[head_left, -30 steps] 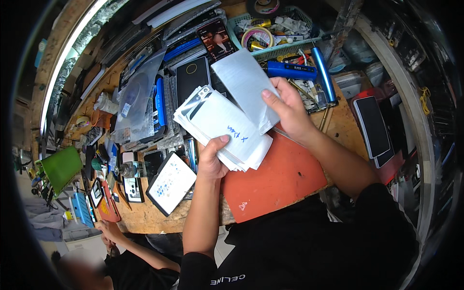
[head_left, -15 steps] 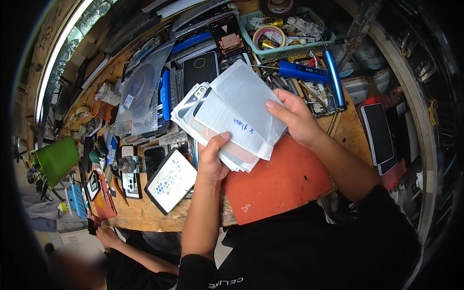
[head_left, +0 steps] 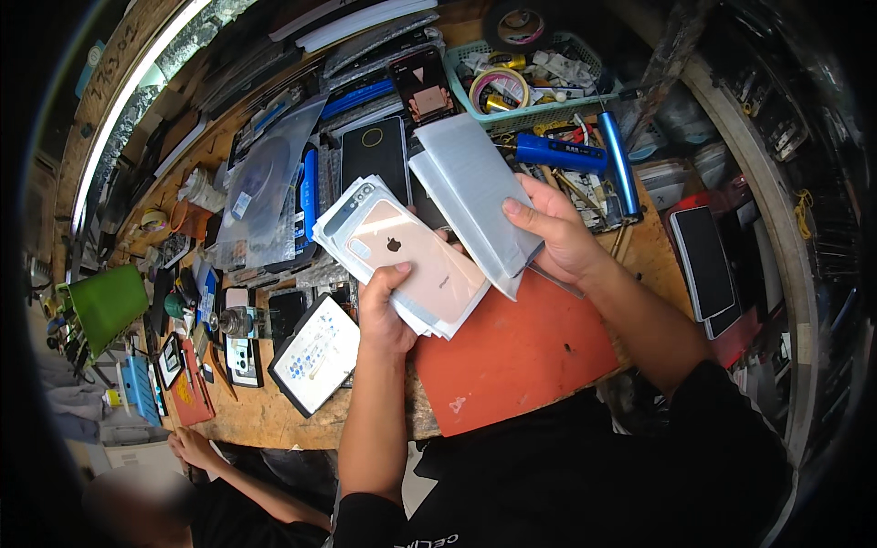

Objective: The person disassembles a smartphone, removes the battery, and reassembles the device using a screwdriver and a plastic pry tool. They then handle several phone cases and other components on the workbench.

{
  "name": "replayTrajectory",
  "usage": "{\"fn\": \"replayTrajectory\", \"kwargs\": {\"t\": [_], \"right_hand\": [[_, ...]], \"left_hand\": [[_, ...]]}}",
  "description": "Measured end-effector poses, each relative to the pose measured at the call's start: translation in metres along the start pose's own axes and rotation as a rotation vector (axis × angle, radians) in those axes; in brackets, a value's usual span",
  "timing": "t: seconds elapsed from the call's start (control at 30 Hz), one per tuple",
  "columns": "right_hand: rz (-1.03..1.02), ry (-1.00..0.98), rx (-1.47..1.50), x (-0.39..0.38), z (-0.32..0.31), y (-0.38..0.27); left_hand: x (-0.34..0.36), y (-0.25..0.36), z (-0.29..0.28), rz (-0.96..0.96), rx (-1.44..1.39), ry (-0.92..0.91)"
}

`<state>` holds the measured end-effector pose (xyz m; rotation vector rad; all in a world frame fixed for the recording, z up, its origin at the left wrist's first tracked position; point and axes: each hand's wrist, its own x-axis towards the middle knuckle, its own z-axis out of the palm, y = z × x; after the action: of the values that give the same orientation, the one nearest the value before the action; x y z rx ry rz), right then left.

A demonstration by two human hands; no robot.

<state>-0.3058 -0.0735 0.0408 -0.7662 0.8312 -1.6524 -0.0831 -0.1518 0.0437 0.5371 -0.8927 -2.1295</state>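
Observation:
My left hand (head_left: 387, 306) grips a stack of phone back panels, thumb across the top one. That top panel (head_left: 416, 274) is pale gold with a camera cut-out; a dark panel with a lens ring and white sheets show beneath it. In my right hand (head_left: 554, 228), a bundle of whitish protective sleeves (head_left: 475, 196) is pinched between thumb and fingers; a dark edge shows under it, but the contents are hidden. The two bundles are held side by side above an orange-red work mat (head_left: 512, 365), tilted, with their inner edges close together.
A green basket (head_left: 548, 114) holds tape rolls and small parts at the back. Blue cylindrical tools (head_left: 562, 153) lie before it. Left of the mat is a white board with blue spots (head_left: 317, 354). Phones (head_left: 703, 260) sit at right. Another person's hand (head_left: 196, 449) is lower left.
The bundle has parted: my right hand has drawn the sleeves to the right, off the stack in my left hand. The gold panel now lies uncovered on top.

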Motion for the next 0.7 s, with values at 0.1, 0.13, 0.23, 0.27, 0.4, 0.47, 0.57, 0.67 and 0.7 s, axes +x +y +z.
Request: {"fn": "replayTrajectory", "kwargs": {"t": [0.1,0.13,0.23,0.27,0.4,0.47,0.57,0.67,0.7], "right_hand": [[-0.270,0.071,-0.295,-0.005,0.005,-0.004],[-0.391,0.099,-0.456,-0.007,0.007,-0.004],[-0.632,0.190,-0.963,-0.017,0.016,0.001],[-0.709,0.198,-1.084,-0.020,0.020,0.005],[-0.874,0.001,-1.301,-0.024,0.031,0.018],[-0.843,-0.027,-1.325,-0.028,0.034,0.020],[-0.801,-0.084,-1.250,-0.032,0.036,0.017],[-0.778,-0.128,-1.104,-0.026,0.032,0.010],[-0.779,-0.096,-1.035,-0.022,0.028,0.008]], "left_hand": [[-0.001,-0.002,0.002,-0.013,-0.044,-0.084],[-0.003,-0.003,0.003,-0.011,-0.005,-0.042],[-0.008,-0.012,0.004,0.031,0.164,0.036],[-0.009,-0.016,0.005,0.033,0.199,0.076],[-0.017,-0.033,0.010,0.113,0.150,0.012],[-0.019,-0.036,0.013,0.142,0.203,-0.031],[-0.014,-0.032,0.015,0.058,0.193,0.123],[-0.008,-0.024,0.015,0.073,0.170,0.186],[-0.006,-0.021,0.015,0.076,0.155,0.191]]}}
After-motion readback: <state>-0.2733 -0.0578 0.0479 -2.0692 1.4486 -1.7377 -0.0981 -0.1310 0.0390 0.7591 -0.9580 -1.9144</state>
